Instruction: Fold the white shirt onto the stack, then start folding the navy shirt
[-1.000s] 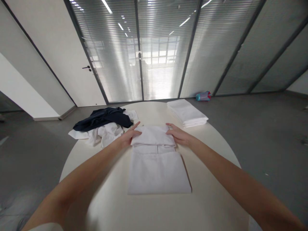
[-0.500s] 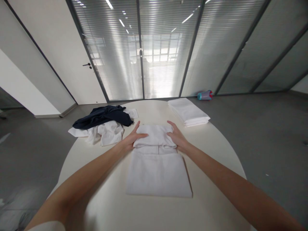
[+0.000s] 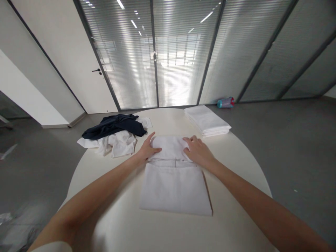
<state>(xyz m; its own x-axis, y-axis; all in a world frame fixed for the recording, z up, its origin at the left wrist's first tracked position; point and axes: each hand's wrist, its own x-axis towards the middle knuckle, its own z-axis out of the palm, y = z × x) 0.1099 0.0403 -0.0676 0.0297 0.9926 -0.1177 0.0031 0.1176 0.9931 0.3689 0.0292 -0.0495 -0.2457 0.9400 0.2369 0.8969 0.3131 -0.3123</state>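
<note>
A white folded garment (image 3: 175, 190) lies flat in the middle of the table, its far end turned over into a smaller flap. My left hand (image 3: 147, 149) holds the flap's left edge, thumb on top and the other fingers along the side. At the right edge of the flap, my right hand (image 3: 198, 150) grips the cloth with bent fingers and thumb on its upper surface. A narrow strip with a short seam shows between the flap and the larger near panel. The undersides of the folds are hidden.
On the round white table (image 3: 118, 224), a dark navy garment (image 3: 115, 125) lies crumpled over white cloth (image 3: 123, 143) at the left. A neat stack of folded white cloth (image 3: 208, 120) sits at the back right. A blue and red object (image 3: 225, 102) lies on the floor beyond.
My right hand has shifted from holding the flap's side to having its bent fingers on top near the edge. The flap lies flatter. My left hand keeps nearly the same hold.
</note>
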